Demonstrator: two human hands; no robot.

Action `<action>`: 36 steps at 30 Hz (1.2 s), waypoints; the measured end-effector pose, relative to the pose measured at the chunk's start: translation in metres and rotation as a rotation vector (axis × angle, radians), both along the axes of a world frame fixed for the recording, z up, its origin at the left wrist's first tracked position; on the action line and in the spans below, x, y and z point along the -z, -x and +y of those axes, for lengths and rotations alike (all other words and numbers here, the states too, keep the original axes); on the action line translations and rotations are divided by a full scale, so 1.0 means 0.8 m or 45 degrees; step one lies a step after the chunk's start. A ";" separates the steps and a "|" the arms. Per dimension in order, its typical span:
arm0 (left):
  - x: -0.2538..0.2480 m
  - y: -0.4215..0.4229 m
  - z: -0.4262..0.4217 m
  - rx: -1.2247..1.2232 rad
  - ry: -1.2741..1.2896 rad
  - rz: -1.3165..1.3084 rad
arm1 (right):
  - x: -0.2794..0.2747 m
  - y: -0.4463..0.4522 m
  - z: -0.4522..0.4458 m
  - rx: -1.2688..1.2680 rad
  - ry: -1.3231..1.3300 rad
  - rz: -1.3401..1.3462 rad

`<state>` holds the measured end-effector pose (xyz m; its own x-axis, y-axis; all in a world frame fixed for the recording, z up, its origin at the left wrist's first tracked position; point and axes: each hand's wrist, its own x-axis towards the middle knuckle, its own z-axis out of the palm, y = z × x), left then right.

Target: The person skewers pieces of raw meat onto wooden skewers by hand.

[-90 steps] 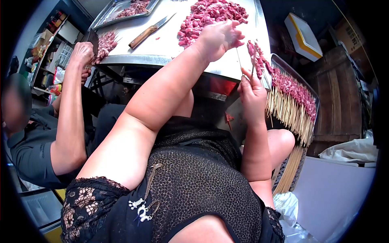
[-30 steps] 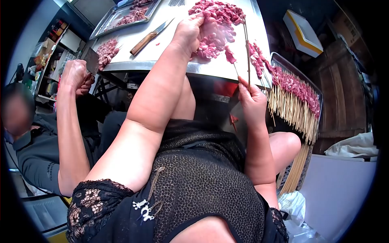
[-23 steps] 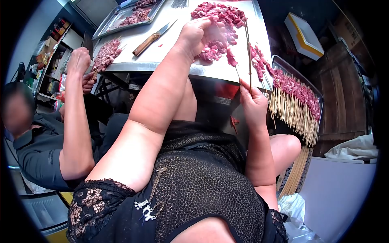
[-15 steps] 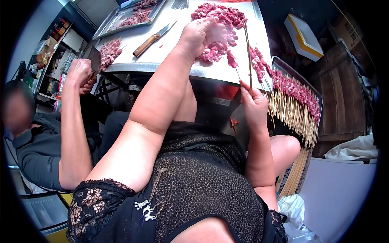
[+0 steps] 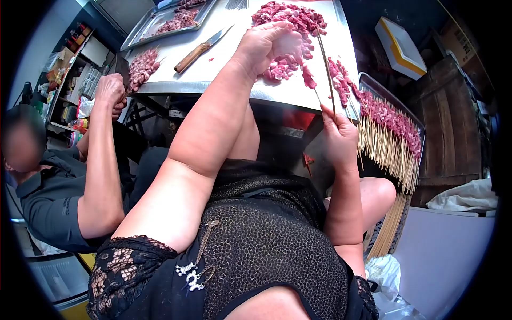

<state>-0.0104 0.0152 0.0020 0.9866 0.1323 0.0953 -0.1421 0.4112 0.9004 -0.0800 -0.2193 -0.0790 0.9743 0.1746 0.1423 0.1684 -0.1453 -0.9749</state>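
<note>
My left hand (image 5: 261,48) reaches over the pile of cut red meat (image 5: 290,15) on the white table. Its fingers are washed out by glare, so their grip is unclear. Closer to the table's edge, my right hand (image 5: 341,138) is closed around thin skewers. One long skewer (image 5: 327,69) points up toward the pile. A shorter visible one carries a piece of meat (image 5: 309,78) at its tip. Beside that hand lie meat strips (image 5: 339,77) and a metal tray (image 5: 421,125) of finished meat skewers (image 5: 392,125), their sticks hanging over its near side.
A wooden-handled knife (image 5: 200,50) lies on the table (image 5: 224,69). Behind it is a metal tray (image 5: 141,40) with meat. At left a co-worker's hand (image 5: 111,90) holds a broad blade (image 5: 121,69) near skewered meat (image 5: 143,69). Bare sticks (image 5: 392,226) stand low at right.
My right hand has shifted slightly right with the skewers. My left hand stays over the meat with little movement. The co-worker's hand has moved slightly right.
</note>
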 end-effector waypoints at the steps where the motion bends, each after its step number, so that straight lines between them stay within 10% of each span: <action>1: 0.000 0.000 -0.001 -0.001 0.001 0.000 | 0.002 -0.001 0.000 0.008 0.004 -0.078; 30: 0.015 -0.007 -0.023 0.349 -0.020 -0.066 | -0.023 -0.001 0.021 -0.347 -0.894 0.713; 36: 0.018 -0.001 -0.053 0.130 0.440 0.161 | -0.017 0.006 0.035 -0.242 -0.688 0.555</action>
<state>-0.0099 -0.0273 -0.0121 0.9975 0.0355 -0.0614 0.0191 0.6998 0.7141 -0.0850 -0.1913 -0.0652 0.9218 0.3622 -0.1381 -0.2780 0.3695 -0.8867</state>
